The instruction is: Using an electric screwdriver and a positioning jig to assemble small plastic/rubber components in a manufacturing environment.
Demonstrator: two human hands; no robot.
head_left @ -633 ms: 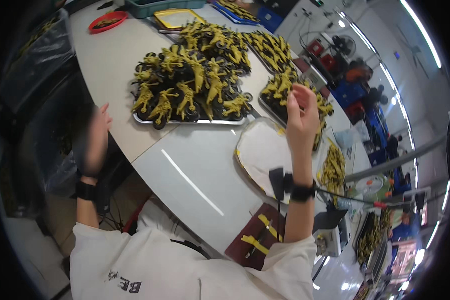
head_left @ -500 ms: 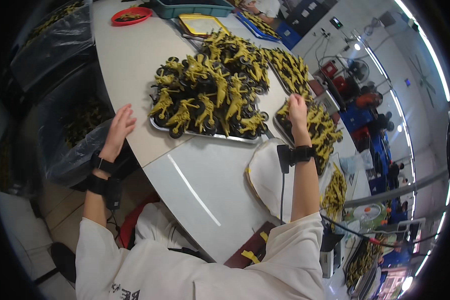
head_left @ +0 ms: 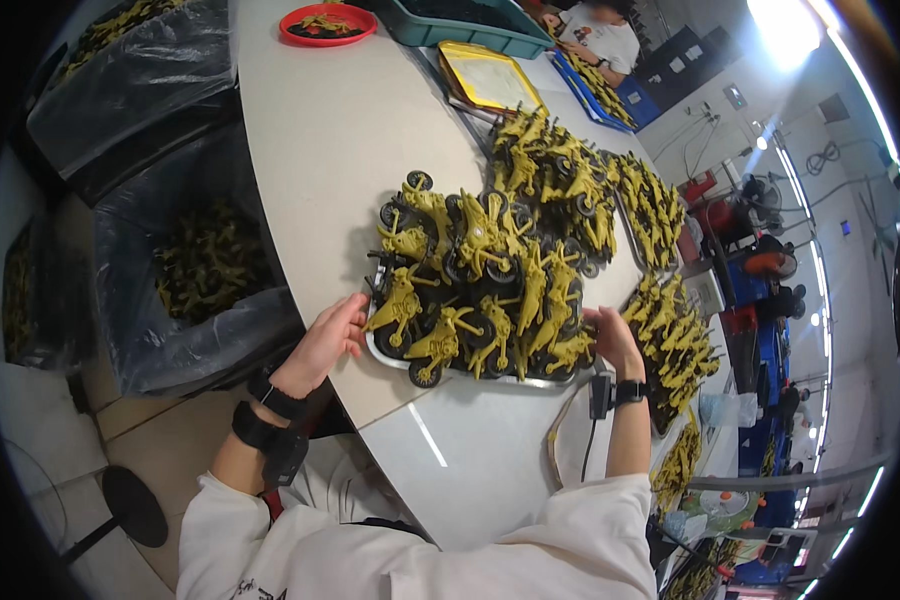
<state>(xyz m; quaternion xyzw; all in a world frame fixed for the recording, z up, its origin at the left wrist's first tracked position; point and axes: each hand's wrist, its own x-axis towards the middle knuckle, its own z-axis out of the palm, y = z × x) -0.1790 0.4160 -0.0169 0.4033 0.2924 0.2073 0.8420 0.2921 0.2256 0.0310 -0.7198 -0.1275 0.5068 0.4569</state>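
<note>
Pale, smooth worktop [head_left: 300, 150] in a bright workroom, edges bowed by the lens. Nearest: white pad [head_left: 576, 430] with rounded edge, just below the right corner of the silver metal tray [head_left: 552, 381]. Tray lies between the hands, heaped with yellow-and-black toy motorcycles [head_left: 485, 240]. Left hand [head_left: 320, 345] at tray's left edge, fingers part bent, tips right by the rim and outermost motorcycle. Right hand [head_left: 613, 340] at tray's right edge, fingers curled beside the end motorcycles. Cannot tell whether either hand grips the rim.

Left of tray, lower down: open clear-plastic bag [head_left: 140, 345], yellow parts [head_left: 210, 260] piled inside. Beyond tray: yellow-rimmed rectangular tray [head_left: 495, 78], pale inside; round red bowl [head_left: 330, 42] holding yellow and dark pieces; teal rectangular tub [head_left: 440, 32], dark inside. Farthest beyond: blue tray [head_left: 582, 95] of yellow pieces, a white-shirted person [head_left: 602, 40] behind.
</note>
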